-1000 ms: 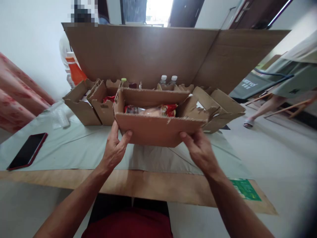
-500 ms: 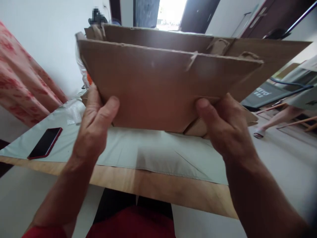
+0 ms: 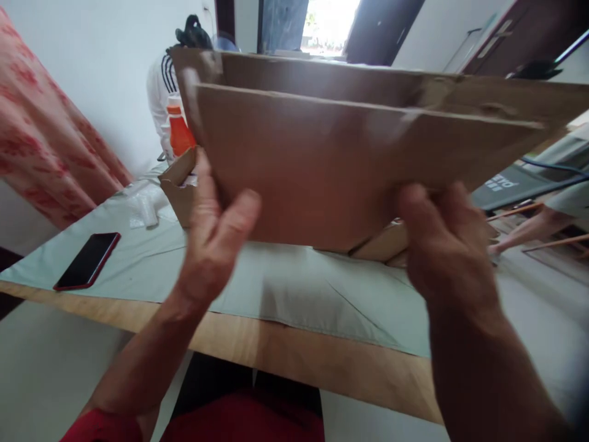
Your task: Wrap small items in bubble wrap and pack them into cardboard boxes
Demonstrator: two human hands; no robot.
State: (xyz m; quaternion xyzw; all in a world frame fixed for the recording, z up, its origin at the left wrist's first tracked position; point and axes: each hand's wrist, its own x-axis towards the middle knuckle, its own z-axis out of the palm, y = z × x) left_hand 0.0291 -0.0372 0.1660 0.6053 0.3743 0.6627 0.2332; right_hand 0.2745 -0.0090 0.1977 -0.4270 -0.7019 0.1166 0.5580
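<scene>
Red sleeve [image 3: 103, 428], red top [image 3: 248, 420], black legwear [image 3: 216, 382] — left hand [image 3: 207, 255], right hand [image 3: 451, 258] ungloved

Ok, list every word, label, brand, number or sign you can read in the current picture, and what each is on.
Grey fabric: pale lettering, too blurred and partly cut off to quote with confidence.
Box: no print visible on its near side.
Phone: dark screen, no text to read.
Orange bottle: no readable words.
So nothing can be quoted reliably.
</scene>
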